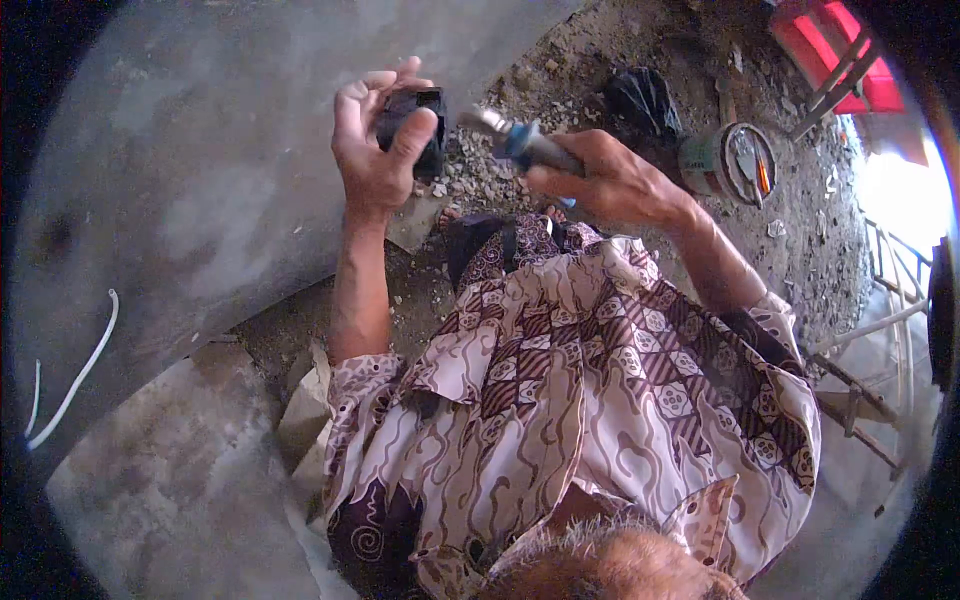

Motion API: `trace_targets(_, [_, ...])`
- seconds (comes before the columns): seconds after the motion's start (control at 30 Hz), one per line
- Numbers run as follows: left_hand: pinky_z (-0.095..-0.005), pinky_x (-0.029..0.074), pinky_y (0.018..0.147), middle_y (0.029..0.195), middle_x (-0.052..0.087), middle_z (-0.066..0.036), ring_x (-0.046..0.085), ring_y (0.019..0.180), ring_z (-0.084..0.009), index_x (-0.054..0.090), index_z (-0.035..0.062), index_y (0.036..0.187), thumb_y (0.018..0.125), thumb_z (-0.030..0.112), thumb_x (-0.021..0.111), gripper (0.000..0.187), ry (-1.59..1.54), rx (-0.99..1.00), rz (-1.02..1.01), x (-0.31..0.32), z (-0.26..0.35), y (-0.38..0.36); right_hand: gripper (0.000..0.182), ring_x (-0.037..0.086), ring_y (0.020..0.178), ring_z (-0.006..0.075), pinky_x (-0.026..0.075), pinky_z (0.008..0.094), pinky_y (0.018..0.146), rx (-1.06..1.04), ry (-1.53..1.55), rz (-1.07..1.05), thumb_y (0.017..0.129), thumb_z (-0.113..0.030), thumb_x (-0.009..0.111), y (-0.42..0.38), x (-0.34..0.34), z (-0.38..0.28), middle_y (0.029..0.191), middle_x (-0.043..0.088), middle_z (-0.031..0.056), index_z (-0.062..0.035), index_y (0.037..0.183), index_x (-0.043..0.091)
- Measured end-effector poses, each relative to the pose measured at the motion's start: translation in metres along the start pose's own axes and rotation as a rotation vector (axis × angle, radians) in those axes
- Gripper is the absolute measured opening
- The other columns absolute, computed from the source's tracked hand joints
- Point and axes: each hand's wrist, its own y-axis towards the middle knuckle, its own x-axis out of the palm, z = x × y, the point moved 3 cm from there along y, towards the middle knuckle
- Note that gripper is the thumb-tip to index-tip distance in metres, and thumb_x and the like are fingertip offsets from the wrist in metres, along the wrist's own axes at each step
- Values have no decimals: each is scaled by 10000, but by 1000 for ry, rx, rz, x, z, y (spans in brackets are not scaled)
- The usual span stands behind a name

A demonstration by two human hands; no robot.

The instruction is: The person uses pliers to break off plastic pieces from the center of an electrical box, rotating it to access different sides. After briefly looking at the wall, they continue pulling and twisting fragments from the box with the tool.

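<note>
My left hand (378,135) is wrapped round a small black box (430,150), its thumb pressed on the near face. The box looks like plastic, with an opening near its top edge, though its inside is too dark to make out. Just to the right, my right hand (610,180) grips a pair of pliers (535,148) with blue and grey handles. Their metal jaws point at the box and are smeared by motion. A small gap shows between jaws and box.
Broken rubble (490,180) covers the ground below the hands. A bucket (710,165) with tools in it stands at right, beside a black plastic bag (642,100). A red chair (835,55) is at upper right. White tubing (85,370) lies on the grey slab (190,180) at left.
</note>
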Motion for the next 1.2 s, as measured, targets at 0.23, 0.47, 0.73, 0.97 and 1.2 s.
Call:
trace_targets(0.23, [-430, 448, 1071, 1479, 375, -286, 515, 1286, -400, 216, -23, 1500, 659, 345, 915, 1154, 720, 226, -391, 46, 30, -8, 641, 542, 660, 144, 429, 326, 606, 40, 591, 253, 830, -612, 708, 13, 11, 0, 721, 611, 35, 18, 942, 697])
trace_targets(0.47, [-460, 389, 1121, 1545, 252, -296, 393, 1370, -456, 176, -16, 1522, 638, 283, 913, 1189, 822, 330, -559, 71, 34, -1, 446, 519, 667, 126, 415, 299, 607, 122, 682, 352, 727, -425, 853, 25, 22, 13, 727, 583, 10, -68, 775, 591])
trace_targets(0.73, [-373, 443, 1048, 1353, 543, -208, 573, 1214, -267, 400, -94, 1398, 872, 244, 757, 720, 18, -134, -177, 32, 34, -4, 254, 629, 702, 118, 498, 275, 606, -33, 1475, 291, 829, -217, 723, 24, 30, 27, 879, 669, 29, -43, 970, 603])
trace_targets(0.97, [-312, 498, 955, 1154, 676, -142, 636, 1051, -179, 596, -81, 1235, 893, 120, 712, 413, -91, -367, -67, 31, 28, -14, 248, 578, 654, 98, 463, 262, 589, -53, 1324, 273, 814, -203, 766, 18, 20, 12, 812, 633, 13, -48, 920, 603])
trace_targets(1.2, [-292, 510, 917, 1095, 693, -129, 648, 992, -161, 614, -66, 1204, 874, 69, 715, 371, -45, -419, 21, 33, 26, -16, 341, 502, 626, 97, 378, 260, 597, -87, 1003, 332, 782, -272, 844, 25, 26, 27, 762, 584, -7, -59, 883, 598])
